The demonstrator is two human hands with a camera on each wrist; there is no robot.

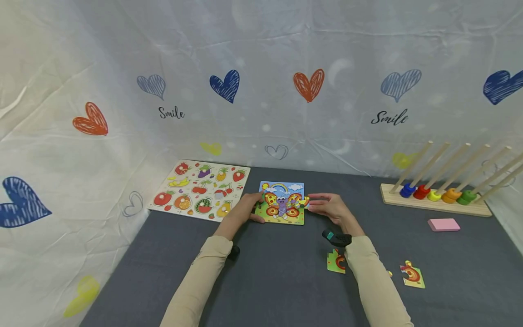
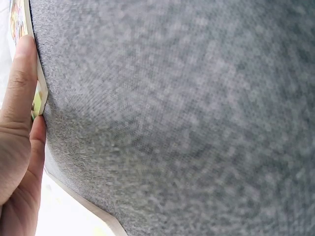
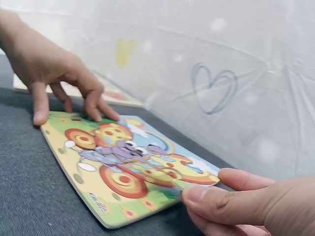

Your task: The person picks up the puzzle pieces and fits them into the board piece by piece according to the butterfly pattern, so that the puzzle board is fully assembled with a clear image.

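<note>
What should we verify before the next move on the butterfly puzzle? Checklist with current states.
1. Left hand on the butterfly puzzle board: ok, fingers touch its left edge.
2. Right hand has the puzzle piece: ok, pinched between thumb and fingers.
3. Piece within the board's outline: not ok, sticks out past the right edge.
4. Red-ringed pieces, near and far right, clear of the board: ok, both lie apart on the table.
5. Yellow bit by the right sleeve is a whole piece: cannot tell, mostly hidden.
</note>
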